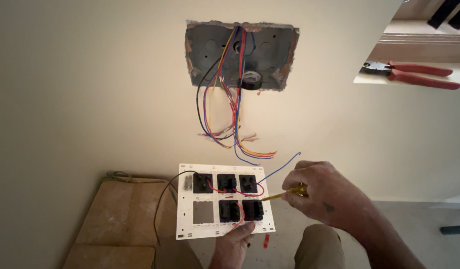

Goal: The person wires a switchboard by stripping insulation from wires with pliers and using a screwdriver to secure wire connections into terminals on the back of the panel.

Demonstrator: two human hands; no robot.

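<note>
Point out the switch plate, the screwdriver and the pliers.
switch plate (190,221): head view, bare white left edge.
screwdriver (282,194): head view, yellow shaft beside the right hand.
pliers (422,74): head view, red handles on the shelf.

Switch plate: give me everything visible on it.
The switch plate is white plastic, seen from its back and held tilted below the wall box. Five black modules fill two rows; the lower-left slot is empty. Short red wires link modules; black and blue wires enter. The left hand grips its bottom edge; the right hand applies a yellow screwdriver.
</note>
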